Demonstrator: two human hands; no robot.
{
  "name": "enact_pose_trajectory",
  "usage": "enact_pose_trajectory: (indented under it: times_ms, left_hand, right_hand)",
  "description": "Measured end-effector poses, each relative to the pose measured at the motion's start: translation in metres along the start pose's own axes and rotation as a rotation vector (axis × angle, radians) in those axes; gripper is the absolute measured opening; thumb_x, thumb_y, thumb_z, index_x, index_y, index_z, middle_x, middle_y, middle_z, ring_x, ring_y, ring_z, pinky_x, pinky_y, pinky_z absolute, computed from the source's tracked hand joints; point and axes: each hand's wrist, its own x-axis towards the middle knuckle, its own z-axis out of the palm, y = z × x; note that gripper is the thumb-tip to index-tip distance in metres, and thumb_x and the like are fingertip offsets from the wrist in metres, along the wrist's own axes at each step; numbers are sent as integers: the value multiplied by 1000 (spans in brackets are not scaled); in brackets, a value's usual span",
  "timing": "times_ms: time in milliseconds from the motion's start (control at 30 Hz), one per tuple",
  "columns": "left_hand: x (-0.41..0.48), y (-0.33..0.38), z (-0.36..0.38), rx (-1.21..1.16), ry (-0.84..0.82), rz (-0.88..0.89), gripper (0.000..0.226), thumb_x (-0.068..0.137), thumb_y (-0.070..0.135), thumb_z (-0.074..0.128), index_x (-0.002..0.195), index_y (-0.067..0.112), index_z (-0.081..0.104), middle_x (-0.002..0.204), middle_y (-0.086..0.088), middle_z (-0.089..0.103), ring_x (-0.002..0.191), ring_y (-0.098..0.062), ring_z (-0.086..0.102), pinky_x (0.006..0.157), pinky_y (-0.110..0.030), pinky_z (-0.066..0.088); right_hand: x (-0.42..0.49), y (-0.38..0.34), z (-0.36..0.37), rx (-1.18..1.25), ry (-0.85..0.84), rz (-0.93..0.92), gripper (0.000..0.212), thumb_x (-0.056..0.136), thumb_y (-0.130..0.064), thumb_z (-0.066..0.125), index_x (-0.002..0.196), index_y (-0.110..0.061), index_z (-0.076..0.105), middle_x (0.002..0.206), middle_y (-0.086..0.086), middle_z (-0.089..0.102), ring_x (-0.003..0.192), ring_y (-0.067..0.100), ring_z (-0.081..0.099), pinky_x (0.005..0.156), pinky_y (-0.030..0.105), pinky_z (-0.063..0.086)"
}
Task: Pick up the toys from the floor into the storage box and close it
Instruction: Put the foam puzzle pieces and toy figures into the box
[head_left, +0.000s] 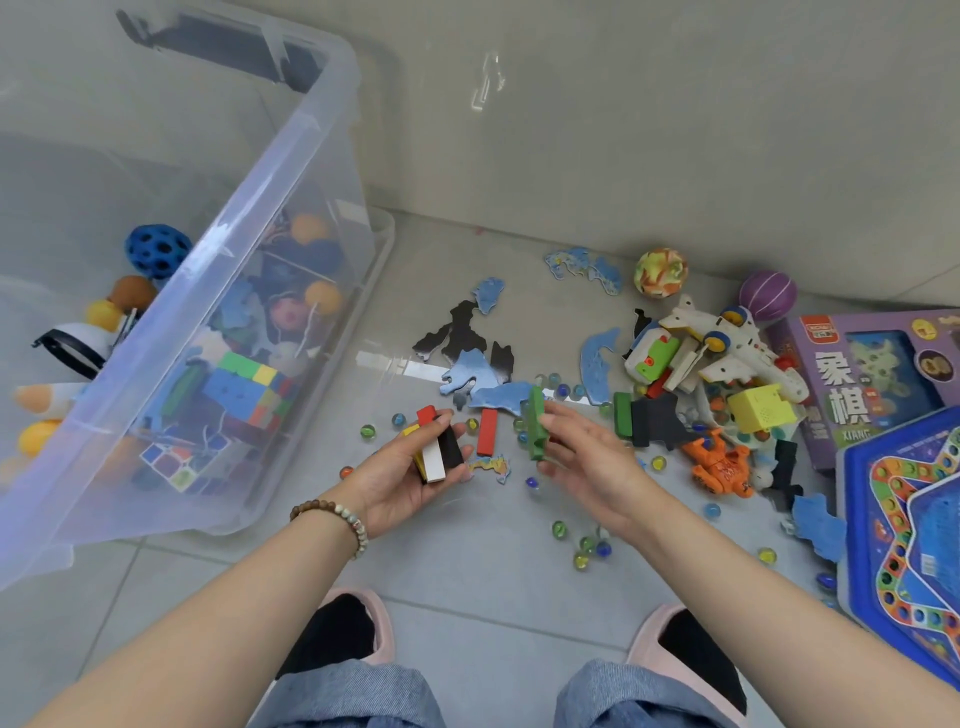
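Clear plastic storage box (291, 171) at left, cut off by my frame's edge.
I see toys (244, 384) blurred behind its wall; the blue game board (904, 519) is cropped at right. The left hand (400, 478) grips red, yellow, white and black wooden blocks (436, 454); the right hand (592, 462) pinches a green wooden block (536, 426), above grey floor tiles (493, 582) by a plain wall (675, 130).

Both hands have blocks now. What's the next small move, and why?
Probably pass the green block from the right hand into the left hand, which grips a bundle of blocks. That would free the right hand for the red block lying on the floor between them, before one trip to the open storage box.
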Motion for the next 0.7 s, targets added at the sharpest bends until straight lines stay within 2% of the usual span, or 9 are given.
enact_pose_trajectory:
  times_ms: [100, 167, 300, 400, 467, 500, 567, 600, 700]
  left_hand:
    - [0, 2, -3, 1, 3, -2, 16, 86, 20, 63, 96, 7, 64, 95, -6, 67, 90, -19, 64, 53, -27, 58]
    - [0, 4, -7, -4, 1, -3, 19, 85, 21, 64, 99, 7, 63, 94, -6, 67, 89, -19, 65, 52, -26, 58]
    - [-3, 8, -14, -5, 10, 15, 21, 85, 21, 64, 103, 10, 61, 88, -3, 71, 75, -15, 70, 53, -25, 58]
    - [-5, 12, -17, -9, 12, 29, 22, 85, 20, 64, 105, 11, 61, 91, -3, 70, 79, -17, 70, 52, -25, 57]
    - [-7, 13, -20, -10, 11, 26, 20, 84, 20, 64, 101, 10, 62, 94, -4, 69, 86, -19, 66, 51, -25, 57]
    - [-8, 14, -21, -9, 9, 23, 19, 84, 20, 64, 100, 9, 62, 94, -4, 68, 88, -19, 65, 51, -25, 57]
    - [-9, 13, -23, -10, 3, 21, 19, 84, 20, 64, 99, 10, 62, 94, -5, 68, 91, -21, 65, 52, -25, 57]
    - [-9, 13, -24, -13, 2, 20, 19, 84, 20, 64, 100, 10, 62, 95, -5, 68, 92, -21, 64, 52, -26, 57]
    - [-10, 13, -24, -6, 6, 26, 21, 84, 20, 64, 103, 11, 61, 96, -5, 68, 93, -21, 65, 52, -26, 57]
  right_hand:
    - [3, -7, 10, 347, -126, 117, 32, 76, -20, 56, 106, -9, 60, 83, 6, 55, 76, 16, 50, 62, 26, 49]
    - [5, -15, 15, 322, -194, 126, 32, 74, -21, 55, 103, -9, 60, 81, 7, 55, 76, 19, 53, 68, 32, 50]
    - [19, -19, 31, -166, -69, 113, 22, 89, -33, 58, 92, -12, 56, 75, 6, 56, 63, 16, 55, 63, 29, 54]
    - [31, -3, 43, -604, 141, -9, 27, 90, -34, 57, 72, -15, 50, 61, 4, 48, 50, 16, 45, 56, 29, 41]
    - [34, 9, 45, -729, 195, -64, 22, 90, -34, 55, 78, -16, 54, 67, 3, 51, 56, 18, 46, 57, 28, 39]
    - [34, 13, 46, -772, 204, -73, 20, 90, -35, 55, 91, -16, 59, 79, 3, 57, 65, 20, 53, 62, 28, 41]
    - [32, 18, 47, -900, 265, -64, 44, 88, -38, 59, 124, -12, 54, 114, 6, 60, 101, 25, 58, 80, 28, 42]
    - [31, 19, 47, -958, 306, -68, 53, 87, -39, 60, 130, -10, 50, 125, 6, 57, 114, 26, 54, 86, 29, 42]
    - [35, 23, 49, -1073, 379, -71, 42, 81, -41, 66, 112, -13, 59, 104, 3, 63, 102, 24, 59, 71, 27, 42]
